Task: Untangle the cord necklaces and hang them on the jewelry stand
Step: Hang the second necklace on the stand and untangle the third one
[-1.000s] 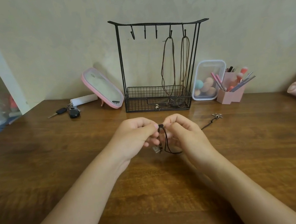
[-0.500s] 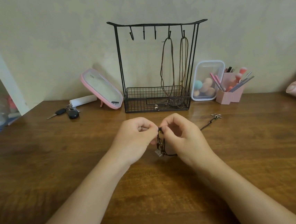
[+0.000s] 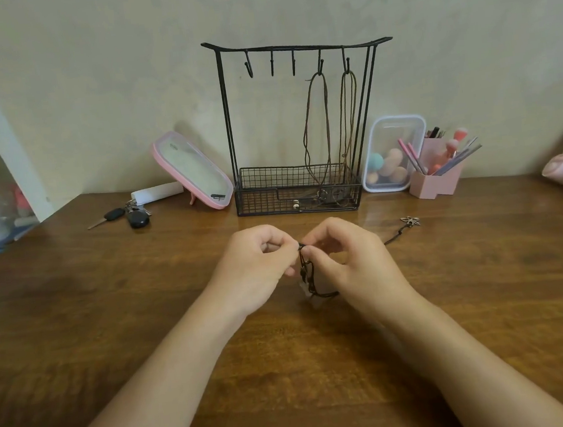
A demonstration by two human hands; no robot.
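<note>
No readable text is showing in this view. The pink-framed mirror (image 3: 197, 173) is carrying a small dark mark at its lower edge and a fainter one near its top edge. Both are coming through too small and blurred to read.
</note>
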